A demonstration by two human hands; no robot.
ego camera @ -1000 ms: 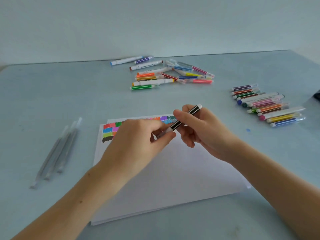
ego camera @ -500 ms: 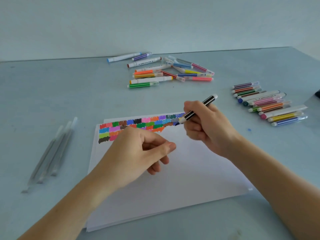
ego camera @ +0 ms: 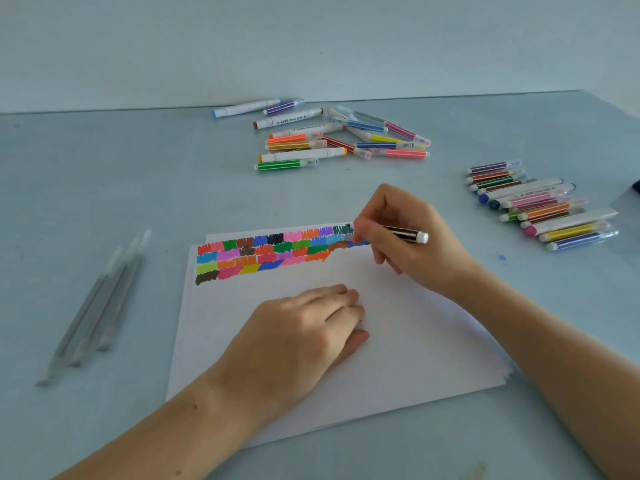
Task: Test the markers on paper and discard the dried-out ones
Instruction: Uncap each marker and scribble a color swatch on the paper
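The right hand (ego camera: 408,237) grips a black marker (ego camera: 405,233), tip at the paper's (ego camera: 398,348) far right corner beside the swatches (ego camera: 270,254). The left hand (ego camera: 304,334) rests on the paper, fingers loosely curled, mid-worktop (ego camera: 104,174).

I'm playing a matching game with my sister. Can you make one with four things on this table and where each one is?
Things:
1. black marker
2. green marker
3. clear pens
4. left hand

Places:
A. far left of the table
B. flat on the paper
C. held in the right hand
D. front of the far pile

Pairs: 1-C, 2-D, 3-A, 4-B
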